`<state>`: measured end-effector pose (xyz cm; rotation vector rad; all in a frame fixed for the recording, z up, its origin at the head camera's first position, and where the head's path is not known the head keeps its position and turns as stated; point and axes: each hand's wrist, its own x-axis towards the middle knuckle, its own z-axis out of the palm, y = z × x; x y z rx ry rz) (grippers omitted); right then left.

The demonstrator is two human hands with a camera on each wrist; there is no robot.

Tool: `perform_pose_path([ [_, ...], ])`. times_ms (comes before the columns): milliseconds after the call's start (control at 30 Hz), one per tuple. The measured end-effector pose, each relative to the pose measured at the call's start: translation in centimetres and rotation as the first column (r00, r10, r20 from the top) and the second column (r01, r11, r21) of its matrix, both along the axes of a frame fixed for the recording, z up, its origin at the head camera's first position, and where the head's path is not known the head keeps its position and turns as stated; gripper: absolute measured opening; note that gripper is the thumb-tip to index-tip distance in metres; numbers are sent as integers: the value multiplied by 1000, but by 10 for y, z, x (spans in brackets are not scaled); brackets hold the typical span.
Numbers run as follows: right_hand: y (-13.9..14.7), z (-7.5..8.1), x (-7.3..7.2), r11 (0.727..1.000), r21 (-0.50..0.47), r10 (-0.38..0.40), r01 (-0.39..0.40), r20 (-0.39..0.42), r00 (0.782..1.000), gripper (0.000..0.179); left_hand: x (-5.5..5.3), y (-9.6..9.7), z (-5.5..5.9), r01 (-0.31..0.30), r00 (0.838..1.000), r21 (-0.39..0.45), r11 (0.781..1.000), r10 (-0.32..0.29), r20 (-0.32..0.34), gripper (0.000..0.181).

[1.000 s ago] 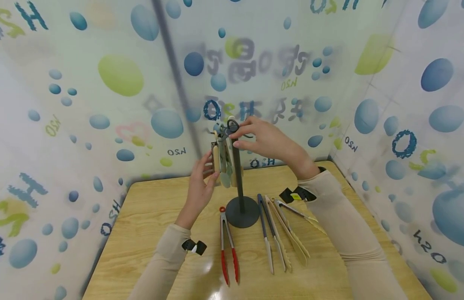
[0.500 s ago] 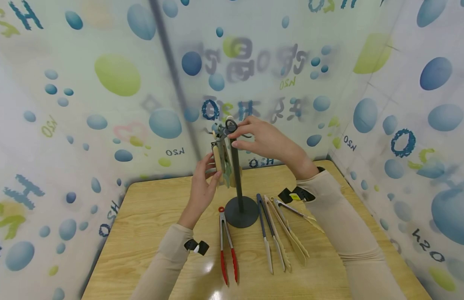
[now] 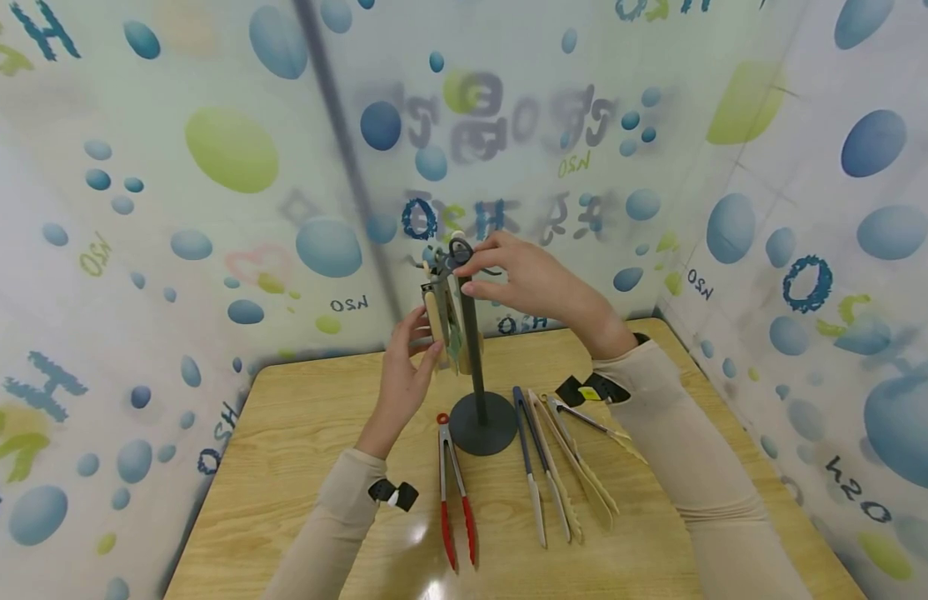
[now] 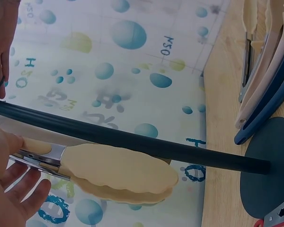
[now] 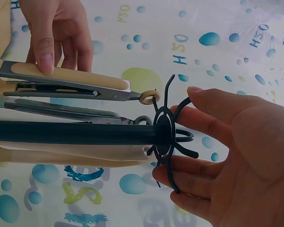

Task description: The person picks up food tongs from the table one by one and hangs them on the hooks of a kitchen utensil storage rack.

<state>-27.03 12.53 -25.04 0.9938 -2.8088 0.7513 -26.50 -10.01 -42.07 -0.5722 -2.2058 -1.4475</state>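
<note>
Beige-headed tongs [image 4: 118,172] hang by their ring from a hook of the dark utensil stand [image 3: 473,350]. My left hand [image 3: 404,383] pinches their handle, thumb on the beige grip, as the right wrist view shows. At the stand's top, my right hand [image 3: 535,283] holds the hook rack [image 5: 165,130], thumb on one hook and fingers against others. Green-gripped tongs [image 5: 66,109] hang on the neighbouring hook. Beyond the pole hangs another pale beige utensil [image 5: 71,153], partly hidden.
Red-tipped tongs [image 3: 456,492] lie on the wooden table [image 3: 314,417], left of the round base [image 3: 485,425]. Blue-handled tongs [image 3: 535,458] and several beige tongs [image 3: 584,475] lie to its right. A patterned wall [image 3: 284,167] stands close behind.
The green tongs on the stand have swung and turned edge-on. My left hand has shifted slightly right with the beige tongs, tilting them; the right hand keeps its place.
</note>
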Motion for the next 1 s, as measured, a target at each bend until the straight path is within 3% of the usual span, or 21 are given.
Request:
perform_pose_path([
  [367,-1,1,1,1000,25,0,0,-17,1000,36,0,2,4,-10,999,12,1000,9,31,56],
  [600,-2,5,2,997,-27,-69,71,71,995,54,20,7,28,3,1000,13,1000,-4,24,53],
  [700,-2,4,1,997,-46,-63,67,75,995,54,13,5,19,0,1000,15,1000,0,24,54],
  [833,-2,3,1,1000,-10,-25,25,6,1000,43,0,1,3,-7,1000,21,1000,7,28,56],
  [1000,-2,2,2,999,47,-6,8,-46,999,38,-2,-2,0,1,1000,20,1000,-1,6,54],
])
